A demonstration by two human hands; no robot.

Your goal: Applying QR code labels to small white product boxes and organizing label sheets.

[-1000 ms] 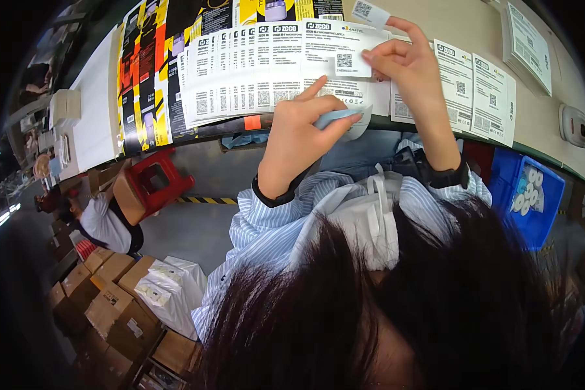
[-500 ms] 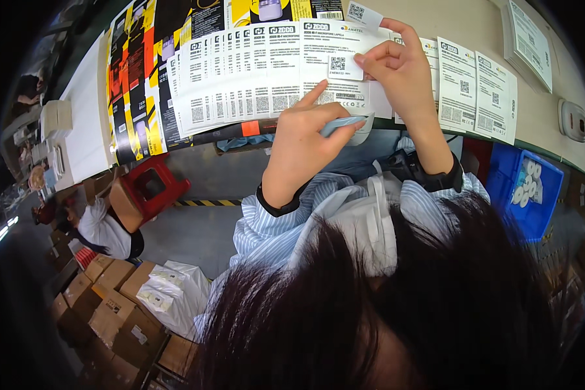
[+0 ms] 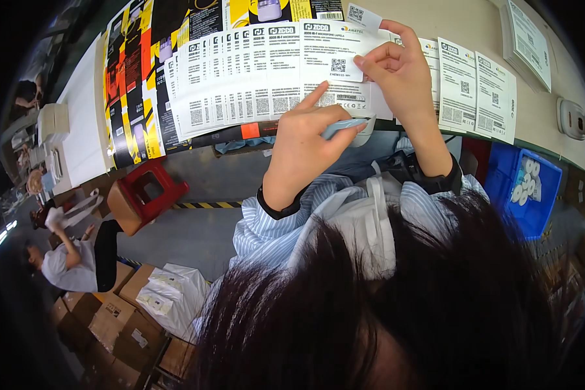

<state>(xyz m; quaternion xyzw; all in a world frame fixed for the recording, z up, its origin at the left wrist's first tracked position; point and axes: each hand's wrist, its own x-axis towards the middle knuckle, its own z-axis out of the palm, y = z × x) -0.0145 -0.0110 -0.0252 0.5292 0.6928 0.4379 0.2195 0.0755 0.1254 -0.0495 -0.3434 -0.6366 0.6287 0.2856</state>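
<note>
White printed leaflets (image 3: pixel 276 78) lie overlapped in a long row across the table. My left hand (image 3: pixel 305 140) has its index finger stretched out, its tip at the lower edge of a small white QR-code label (image 3: pixel 339 55) on one leaflet. A slim light blue tool (image 3: pixel 346 125) with a dark tip is held under that hand's thumb; its kind is unclear. My right hand (image 3: pixel 400 71) pinches the label's right edge between thumb and finger. Another QR-code label (image 3: pixel 363 14) sticks out at its raised fingertips; how it is held there is hidden.
Black, yellow and orange printed packaging sheets (image 3: pixel 133 97) lie at the left. More leaflets (image 3: pixel 494 97) and a leaflet stack (image 3: pixel 526 45) are at the right. A blue bin (image 3: pixel 543 195) holds white rolls. Behind are a red stool (image 3: pixel 153 188), cartons (image 3: pixel 120 322) and a person (image 3: pixel 71 263).
My hands and the labels have hardly moved; the blue tool is turned slightly. In the background, the person has shifted away from the stool, toward the lower left.
</note>
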